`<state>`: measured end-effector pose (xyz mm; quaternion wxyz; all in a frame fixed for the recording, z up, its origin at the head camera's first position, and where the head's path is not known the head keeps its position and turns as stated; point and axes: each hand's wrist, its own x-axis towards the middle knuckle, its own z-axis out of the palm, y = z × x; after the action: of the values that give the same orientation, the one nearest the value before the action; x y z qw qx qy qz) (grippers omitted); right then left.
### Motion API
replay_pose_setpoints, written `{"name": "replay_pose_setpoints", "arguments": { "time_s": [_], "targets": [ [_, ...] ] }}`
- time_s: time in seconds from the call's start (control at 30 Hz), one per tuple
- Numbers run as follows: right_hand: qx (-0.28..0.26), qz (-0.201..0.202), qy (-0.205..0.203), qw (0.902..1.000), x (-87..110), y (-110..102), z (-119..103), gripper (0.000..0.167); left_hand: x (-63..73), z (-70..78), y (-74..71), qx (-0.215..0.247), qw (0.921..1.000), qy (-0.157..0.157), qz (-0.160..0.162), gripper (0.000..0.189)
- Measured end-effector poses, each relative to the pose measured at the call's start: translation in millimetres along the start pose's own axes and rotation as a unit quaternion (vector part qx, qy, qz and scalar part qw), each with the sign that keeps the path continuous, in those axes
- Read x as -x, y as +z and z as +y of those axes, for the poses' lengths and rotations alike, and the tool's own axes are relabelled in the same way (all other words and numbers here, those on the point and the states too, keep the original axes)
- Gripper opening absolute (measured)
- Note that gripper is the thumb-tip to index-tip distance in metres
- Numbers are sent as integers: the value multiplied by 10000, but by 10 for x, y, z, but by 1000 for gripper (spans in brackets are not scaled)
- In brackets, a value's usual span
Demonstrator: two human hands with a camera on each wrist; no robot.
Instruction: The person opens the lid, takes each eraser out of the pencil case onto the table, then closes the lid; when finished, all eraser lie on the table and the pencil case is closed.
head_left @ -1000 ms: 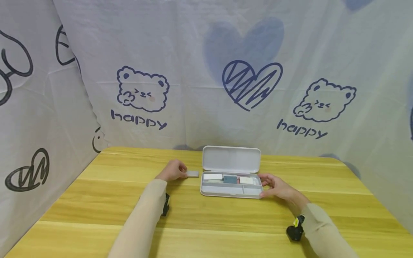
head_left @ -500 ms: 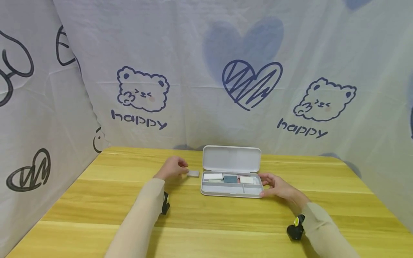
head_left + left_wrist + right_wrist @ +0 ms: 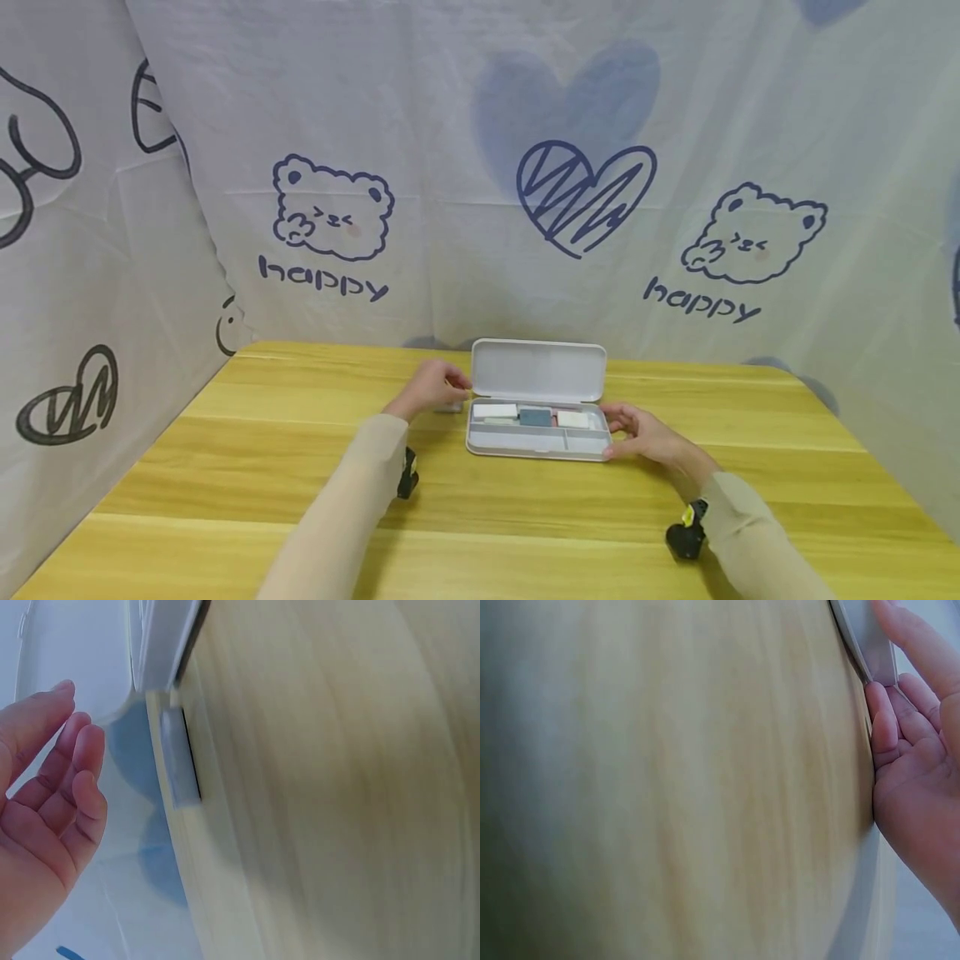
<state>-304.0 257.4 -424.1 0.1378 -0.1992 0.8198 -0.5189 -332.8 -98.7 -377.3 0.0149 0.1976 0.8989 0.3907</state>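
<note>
An open white pencil case stands at the table's back, its lid raised. Inside its rear compartment lie a white block, a blue-grey block and a white-and-pink block, eraser-like. My left hand is above the table by the case's left end. Its fingers are loosely bent with nothing between them in the left wrist view. Below that hand, a small flat grey block rests on the table beside the case, partly hidden in the head view. My right hand holds the case's right end, thumb at the front corner.
A yellow wood-grain table spreads in front of the case. Behind it hangs a pale printed cloth, close to the lid. Two front compartments of the case show bare bottoms.
My left hand has let go of the grey block, leaving it on the table, and moved right toward the case's lid hinge. The right hand and the case stay where they were.
</note>
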Motion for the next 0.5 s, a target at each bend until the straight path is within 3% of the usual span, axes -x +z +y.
{"name": "replay_pose_setpoints", "arguments": {
  "time_s": [0.2,0.5],
  "targets": [
    [56,13,46,10000,-8,-2,1,69,-5,109,107,77,9995,19,-310,7],
    [84,3,73,9999,0,-1,-8,70,-36,139,240,13,9976,178,-671,12]
  ]
}}
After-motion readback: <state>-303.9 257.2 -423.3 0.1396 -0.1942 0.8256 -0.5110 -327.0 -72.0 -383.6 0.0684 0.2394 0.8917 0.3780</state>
